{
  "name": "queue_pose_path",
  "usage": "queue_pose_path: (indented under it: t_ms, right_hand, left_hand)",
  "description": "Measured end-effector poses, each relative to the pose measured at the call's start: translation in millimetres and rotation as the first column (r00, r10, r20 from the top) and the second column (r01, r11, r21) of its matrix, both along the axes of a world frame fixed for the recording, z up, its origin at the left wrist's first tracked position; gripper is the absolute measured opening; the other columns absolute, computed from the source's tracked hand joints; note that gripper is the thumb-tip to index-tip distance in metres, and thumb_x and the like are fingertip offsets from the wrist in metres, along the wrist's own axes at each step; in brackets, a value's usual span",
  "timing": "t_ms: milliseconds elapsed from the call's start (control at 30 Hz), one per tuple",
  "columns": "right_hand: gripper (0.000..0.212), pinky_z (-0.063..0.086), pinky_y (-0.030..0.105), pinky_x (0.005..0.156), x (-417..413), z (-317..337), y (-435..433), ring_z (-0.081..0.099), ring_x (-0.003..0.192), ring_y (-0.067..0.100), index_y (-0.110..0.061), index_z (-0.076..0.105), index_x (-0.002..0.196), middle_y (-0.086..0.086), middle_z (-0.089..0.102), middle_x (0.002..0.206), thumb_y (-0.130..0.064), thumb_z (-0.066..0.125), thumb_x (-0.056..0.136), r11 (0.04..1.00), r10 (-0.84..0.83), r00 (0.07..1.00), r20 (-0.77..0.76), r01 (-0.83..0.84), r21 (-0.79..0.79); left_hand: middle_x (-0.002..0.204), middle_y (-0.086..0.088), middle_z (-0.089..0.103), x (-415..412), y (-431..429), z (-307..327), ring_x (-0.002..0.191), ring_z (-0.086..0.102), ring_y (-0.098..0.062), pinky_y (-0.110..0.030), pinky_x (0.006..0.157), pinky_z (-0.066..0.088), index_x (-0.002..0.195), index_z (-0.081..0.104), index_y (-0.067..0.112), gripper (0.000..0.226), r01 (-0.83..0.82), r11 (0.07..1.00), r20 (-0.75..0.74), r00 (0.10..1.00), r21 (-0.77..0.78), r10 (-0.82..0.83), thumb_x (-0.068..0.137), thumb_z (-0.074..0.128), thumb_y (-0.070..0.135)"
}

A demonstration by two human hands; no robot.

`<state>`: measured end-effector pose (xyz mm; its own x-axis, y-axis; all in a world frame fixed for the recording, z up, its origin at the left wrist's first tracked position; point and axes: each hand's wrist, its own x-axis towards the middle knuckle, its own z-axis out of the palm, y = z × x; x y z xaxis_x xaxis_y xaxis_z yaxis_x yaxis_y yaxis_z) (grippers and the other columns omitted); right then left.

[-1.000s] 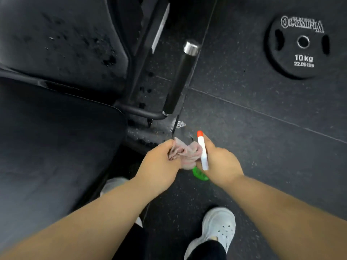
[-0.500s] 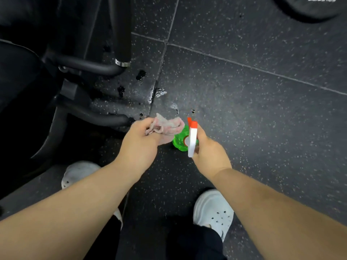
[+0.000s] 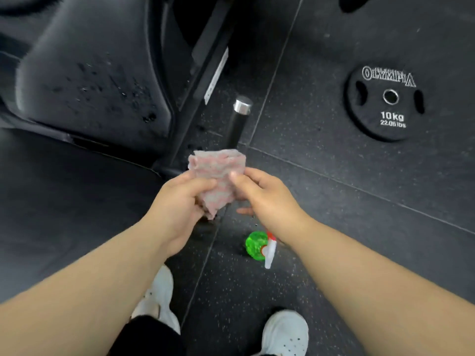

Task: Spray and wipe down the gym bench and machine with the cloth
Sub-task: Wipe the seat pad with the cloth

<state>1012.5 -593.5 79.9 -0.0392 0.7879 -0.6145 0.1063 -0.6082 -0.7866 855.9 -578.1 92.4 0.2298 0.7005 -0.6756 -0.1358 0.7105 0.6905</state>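
The speckled rubber floor [image 3: 334,201] fills the right and bottom of the frame. At upper left the bench's back pad [image 3: 90,73] tilts up, dotted with spray droplets not yet wiped. Its seat pad [image 3: 64,201] runs across the left middle. A weight plate [image 3: 385,101] lies flat at upper right, well apart from the work. Between pad and plate, a black handle [image 3: 237,124] with a chrome cap juts from the machine frame [image 3: 203,80].

At centre both hands hold the cloth [image 3: 218,173] in the air. The left hand [image 3: 180,199] has its fingers curled round the lower part, and the right hand [image 3: 264,194] pinches the right edge between thumb and fingers. The green spray bottle [image 3: 254,245] sits on the floor just below the right wrist, held by nobody.

The step looks like folding the cloth into a flat pad. A smooth, wide face would take up the droplets best, worked in long overlapping strokes across the wet pad.
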Motion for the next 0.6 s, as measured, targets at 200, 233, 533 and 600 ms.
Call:
queue_pose_path:
  t_ms: [200, 233, 533, 600]
  right_hand:
    - [0.018, 0.055, 0.024, 0.072, -83.9, 29.8, 79.5, 0.068, 0.08, 0.004, -0.029, 0.067, 0.097, -0.006, 0.073, 0.091, -0.018, 0.072, 0.084, 0.963, -0.219, 0.974, 0.058, 0.206, 0.175]
    - [0.019, 0.053, 0.024, 0.067, -98.4, 30.7, 93.6, 0.065, 0.075, 0.003, -0.03, 0.064, 0.093, -0.006, 0.07, 0.091, -0.014, 0.069, 0.084, 0.954, -0.221, 0.957, 0.188, 0.172, 0.248]
    - [0.048, 0.043, 0.028, 0.084, -162.7, -32.4, 161.9, 0.04, 0.113, 0.021, -0.021, 0.062, 0.127, -0.001, 0.049, 0.13, 0.003, 0.051, 0.087, 0.745, 0.028, 0.607, 0.795, -0.543, 0.388]
    - [0.043, 0.049, 0.038, 0.072, -168.8, -49.5, 145.7, 0.045, 0.101, 0.023, -0.015, 0.067, 0.11, 0.001, 0.057, 0.115, 0.007, 0.053, 0.077, 0.695, 0.069, 0.585, 0.808, -0.61, 0.382]
  left_hand:
    - [0.098, 0.008, 0.075, -76.9, 59.9, 29.7, 0.102, 0.066, -0.011, -0.03, 0.094, 0.048, 0.098, 0.07, 0.025, 0.034, -0.089, 0.977, -0.389, 0.907, 0.193, 0.16, 0.092, 0.041, 0.008]
    - [0.096, 0.011, 0.073, -96.8, 70.6, 26.6, 0.099, 0.065, -0.011, -0.028, 0.087, 0.048, 0.094, 0.069, 0.029, 0.031, -0.037, 0.968, -0.573, 0.8, 0.247, 0.177, 0.093, 0.044, 0.011]
    - [0.165, 0.004, 0.007, -220.5, 130.0, -55.5, 0.148, 0.016, -0.021, -0.044, 0.111, 0.03, 0.155, 0.019, 0.028, 0.072, 0.723, 0.689, -0.982, 0.158, 0.043, -0.105, 0.092, 0.051, 0.018]
    - [0.165, 0.003, 0.0, -227.8, 123.7, -71.6, 0.151, 0.007, -0.018, -0.043, 0.114, 0.028, 0.156, 0.012, 0.027, 0.076, 0.756, 0.653, -0.987, 0.134, 0.045, -0.087, 0.092, 0.051, 0.021]
